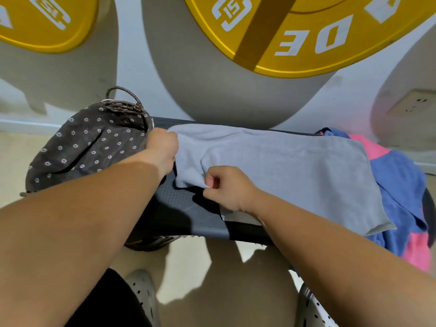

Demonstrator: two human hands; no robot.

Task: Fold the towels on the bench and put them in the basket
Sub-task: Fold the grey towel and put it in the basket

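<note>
Dark padded surface (pixel 179 201) running left to right, carrying the work. 1 grey towel (pixel 295 166) lies opened flat along it, its right end overhanging the near edge and its left end rumpled into soft ridges. The nap and the way it sags suggest a light, limp, non-slippery cloth that will not hold a crease unless smoothed, and it should be safe to pull without damage. The basket (pixel 125 107), wicker with a dark flower-print liner and a loop handle, stands at the left end, touching the surface. 2 more towels, 1 blue (pixel 398 180) and 1 pink (pixel 417 251), are heaped unfolded at the right end, partly under the grey one. The left hand (pixel 162 147) is closed on the towel's far left corner, fingers hidden beneath the knuckles. The right hand (pixel 226 190) pinches the near left corner between thumb and curled forefinger. Corners are the sound grip here: held at both, the short edge stays taut and can be carried across in 1 fold.
</note>
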